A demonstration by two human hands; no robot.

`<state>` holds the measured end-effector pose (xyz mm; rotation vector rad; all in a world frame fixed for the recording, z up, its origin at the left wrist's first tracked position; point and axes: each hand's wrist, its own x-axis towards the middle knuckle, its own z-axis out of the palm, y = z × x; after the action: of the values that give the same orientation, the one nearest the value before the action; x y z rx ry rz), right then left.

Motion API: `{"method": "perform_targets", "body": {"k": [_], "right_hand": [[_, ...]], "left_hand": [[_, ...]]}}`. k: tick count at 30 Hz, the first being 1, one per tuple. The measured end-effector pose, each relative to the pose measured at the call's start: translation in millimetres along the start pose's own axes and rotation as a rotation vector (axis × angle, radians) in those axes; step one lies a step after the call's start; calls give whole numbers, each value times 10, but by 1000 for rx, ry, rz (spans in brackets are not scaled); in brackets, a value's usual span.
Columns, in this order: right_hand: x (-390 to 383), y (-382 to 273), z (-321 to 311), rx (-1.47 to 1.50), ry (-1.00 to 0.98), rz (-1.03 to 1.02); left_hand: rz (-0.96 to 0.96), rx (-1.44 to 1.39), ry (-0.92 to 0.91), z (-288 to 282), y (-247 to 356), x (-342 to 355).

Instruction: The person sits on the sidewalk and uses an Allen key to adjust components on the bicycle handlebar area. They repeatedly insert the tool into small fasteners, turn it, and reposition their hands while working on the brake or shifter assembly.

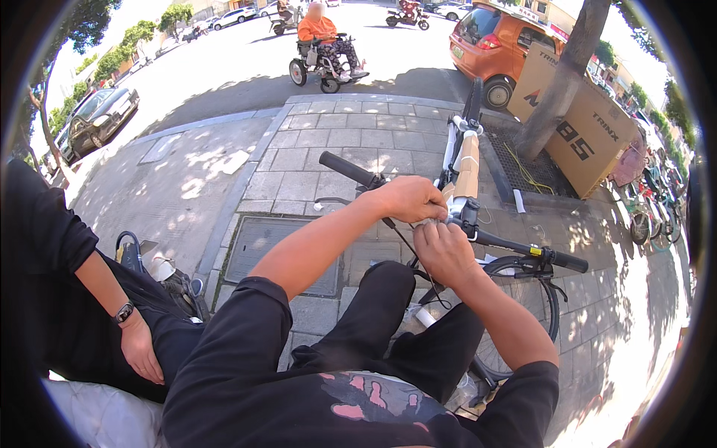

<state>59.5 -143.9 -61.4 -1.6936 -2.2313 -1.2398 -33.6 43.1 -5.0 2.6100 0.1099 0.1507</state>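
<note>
Head view | bicycle handlebar (506, 243) under both hands (412, 200) | curled nearly closed, held item unclear

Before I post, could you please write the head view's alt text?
The wearer's left hand and right hand are close together near a bicycle's handlebar on pavement. Cardboard packaging stands behind a tree, and someone sits in a wheelchair.

Handlebar (504, 242): one. Grips (570, 262): two, one at each end of the handlebar. Hands: two, the left hand (411, 200) and the right hand (447, 250), near the handlebar's middle. Wheels (470, 104): two, one beyond the handlebar, one beneath. Metal ground plate (254, 243): one, left of the handlebar. Seated co-worker (56, 261): one, farther left. Wheelchair (297, 72): one, beyond the handlebar, leftward. Orange car (476, 51): one, beyond the handlebar.
</note>
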Motion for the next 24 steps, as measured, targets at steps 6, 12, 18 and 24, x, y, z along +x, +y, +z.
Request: {"method": "perform_targets", "body": {"k": [6, 12, 18, 24], "right_hand": [[278, 385, -225, 109, 116, 301], [61, 787, -718, 297, 189, 815], [-524, 782, -859, 525, 362, 1140], [-877, 556, -929, 341, 344, 1171]], "left_hand": [[-144, -442, -139, -164, -226, 234], [-61, -493, -143, -82, -135, 177], [-57, -39, -122, -36, 61, 76], [-65, 127, -41, 65, 159, 10]]}}
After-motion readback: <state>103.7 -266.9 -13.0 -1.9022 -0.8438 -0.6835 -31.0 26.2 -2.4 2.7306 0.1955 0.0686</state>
